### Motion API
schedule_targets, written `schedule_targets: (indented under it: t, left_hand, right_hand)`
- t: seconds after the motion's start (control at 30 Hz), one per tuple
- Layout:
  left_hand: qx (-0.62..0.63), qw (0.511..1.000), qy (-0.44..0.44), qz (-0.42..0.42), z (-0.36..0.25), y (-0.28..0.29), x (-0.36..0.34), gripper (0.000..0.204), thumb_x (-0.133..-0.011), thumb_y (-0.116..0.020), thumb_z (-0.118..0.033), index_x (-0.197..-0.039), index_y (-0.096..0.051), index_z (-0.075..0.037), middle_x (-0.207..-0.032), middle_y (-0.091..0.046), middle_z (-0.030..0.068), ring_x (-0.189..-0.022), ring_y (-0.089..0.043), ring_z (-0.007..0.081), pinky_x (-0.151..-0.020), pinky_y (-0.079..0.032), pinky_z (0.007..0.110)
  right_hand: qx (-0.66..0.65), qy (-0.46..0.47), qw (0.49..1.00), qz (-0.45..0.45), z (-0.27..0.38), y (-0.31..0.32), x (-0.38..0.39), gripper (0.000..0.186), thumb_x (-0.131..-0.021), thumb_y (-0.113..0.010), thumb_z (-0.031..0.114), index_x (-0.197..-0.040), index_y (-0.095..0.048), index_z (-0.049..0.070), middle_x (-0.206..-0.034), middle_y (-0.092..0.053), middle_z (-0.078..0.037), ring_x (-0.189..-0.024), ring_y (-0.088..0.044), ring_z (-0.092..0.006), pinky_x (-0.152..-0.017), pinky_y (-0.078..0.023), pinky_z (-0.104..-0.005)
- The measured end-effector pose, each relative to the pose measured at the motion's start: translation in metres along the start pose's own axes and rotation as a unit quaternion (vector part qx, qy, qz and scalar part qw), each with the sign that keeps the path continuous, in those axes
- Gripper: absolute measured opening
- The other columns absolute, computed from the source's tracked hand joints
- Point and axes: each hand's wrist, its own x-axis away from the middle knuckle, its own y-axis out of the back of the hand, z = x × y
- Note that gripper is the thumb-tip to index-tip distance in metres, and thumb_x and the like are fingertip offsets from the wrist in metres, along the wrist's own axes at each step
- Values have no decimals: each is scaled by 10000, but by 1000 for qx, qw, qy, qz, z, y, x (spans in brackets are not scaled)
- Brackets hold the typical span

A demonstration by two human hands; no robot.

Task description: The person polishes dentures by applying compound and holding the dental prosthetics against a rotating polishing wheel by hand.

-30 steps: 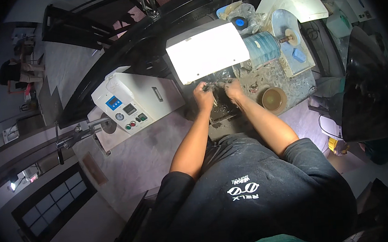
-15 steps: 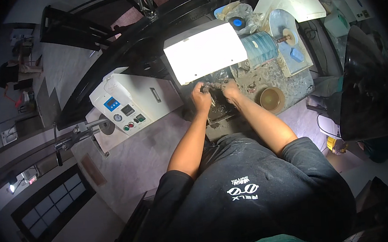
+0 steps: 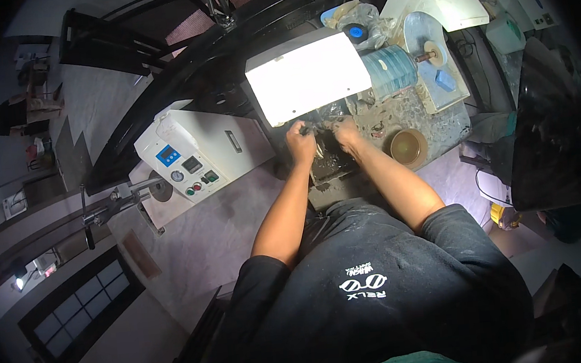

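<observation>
Both of my hands are over a dark, wet trough (image 3: pixel 334 166) under the lower edge of a white box-shaped cover (image 3: pixel 305 76). My left hand (image 3: pixel 300 143) is closed, its fingers curled around something small and dark that I cannot make out. To its right, my right hand (image 3: pixel 346 134) is closed too, with its fingertips bent in toward the trough. What it grips, if anything, is hidden by the fingers and the dark wet surface. A narrow gap separates the two hands.
A brown bowl (image 3: pixel 408 148) of liquid stands right of my right forearm. Behind it are a blue water jug (image 3: pixel 391 72) lying sideways and a tray with a blue block (image 3: pixel 444 81). At left stands a white machine (image 3: pixel 199 158) with gauges and buttons. Another person (image 3: pixel 12 116) is far left.
My hands have drawn slightly apart, the right one shifting a little to the right. At far left, the other person's arm has moved.
</observation>
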Motion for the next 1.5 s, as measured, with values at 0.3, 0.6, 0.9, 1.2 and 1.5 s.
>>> schedule_targets:
  t: [0.3,0.6,0.9,1.2,1.5]
  left_hand:
    - [35,999,-21,-5,6,-4,-1,98,-691,-587,40,-759,-525,6,-628,-529,94,-608,-437,125,-590,-404,293]
    - [-24,997,-64,-45,1,-3,8,78,-703,-561,36,-775,-549,7,-683,-586,149,-623,-546,300,-628,-439,331]
    - [44,999,20,-2,11,-11,-4,65,-664,-534,57,-719,-552,25,-575,-511,69,-572,-461,101,-549,-393,291]
    - [37,999,1,4,11,6,-3,53,-672,-540,59,-707,-524,23,-563,-462,61,-566,-421,105,-533,-378,288]
    - [33,997,-58,-29,10,-2,4,83,-702,-560,57,-759,-531,6,-613,-515,90,-574,-433,114,-555,-391,280]
  right_hand:
    - [37,-18,999,-8,1,1,-6,258,-714,-732,141,-724,-541,-32,-600,-503,-68,-426,-374,-152,-346,-247,-360]
    - [27,-4,1000,-15,-2,3,0,247,-719,-723,180,-790,-602,-24,-610,-516,-66,-456,-426,-159,-373,-293,-360]
    - [-21,-42,999,-17,-29,5,-32,240,-798,-539,101,-981,-603,-41,-680,-566,-90,-441,-406,-138,-337,-273,-326]
    - [71,-80,994,20,-4,-1,-14,259,-794,-560,145,-915,-516,-80,-688,-525,-126,-466,-430,-176,-338,-278,-364]
    - [23,16,999,26,-48,2,-49,256,-778,-628,155,-796,-519,-76,-590,-481,-90,-430,-383,-160,-333,-250,-368]
